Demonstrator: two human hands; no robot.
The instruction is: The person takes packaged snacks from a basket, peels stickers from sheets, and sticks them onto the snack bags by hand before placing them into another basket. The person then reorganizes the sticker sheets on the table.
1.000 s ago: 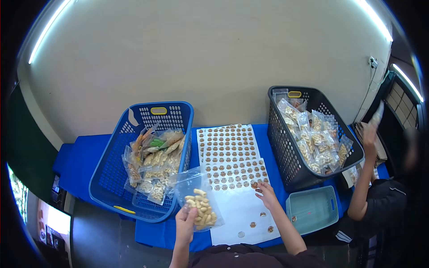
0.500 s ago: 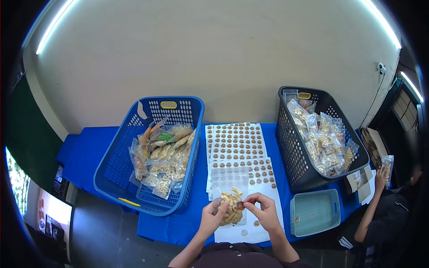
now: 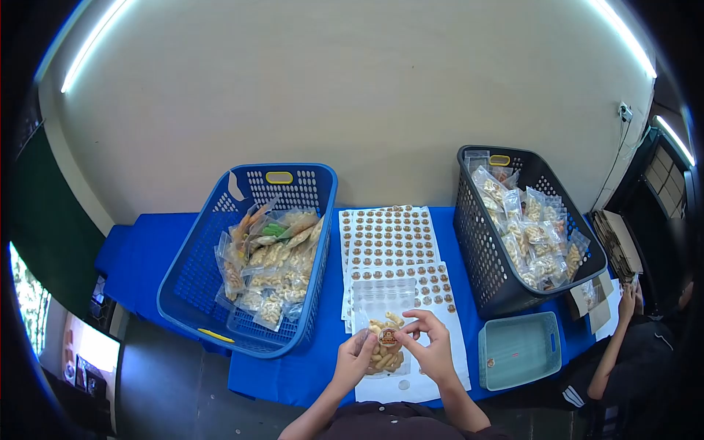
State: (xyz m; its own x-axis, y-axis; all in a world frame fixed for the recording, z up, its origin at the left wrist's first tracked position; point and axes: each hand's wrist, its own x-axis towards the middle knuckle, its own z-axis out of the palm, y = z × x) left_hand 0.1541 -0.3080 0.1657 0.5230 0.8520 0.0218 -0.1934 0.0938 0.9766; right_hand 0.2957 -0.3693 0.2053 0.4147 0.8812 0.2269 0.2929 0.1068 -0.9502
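A clear zip bag of pale snack pieces (image 3: 384, 358) lies over the sticker sheets (image 3: 389, 238) at the table's front edge. My left hand (image 3: 353, 359) grips the bag's left side, fingers closed. A round brown sticker (image 3: 389, 336) is on the front of the bag, between my two hands. The fingers of my right hand (image 3: 433, 347) pinch the sticker's right edge. Whether the sticker lies fully flat cannot be made out.
A blue basket (image 3: 172, 293) with filled bags stands left, a dark basket (image 3: 477, 257) with more bags right. A pale green tray (image 3: 520, 381) holds a loose sticker. At far right a co-worker's hands (image 3: 628, 299) are beside a cardboard box (image 3: 579, 299).
My right hand has left the sticker sheet and brought a sticker to the bag. The bag has moved right, over the sheets. The co-worker's raised hand has come down.
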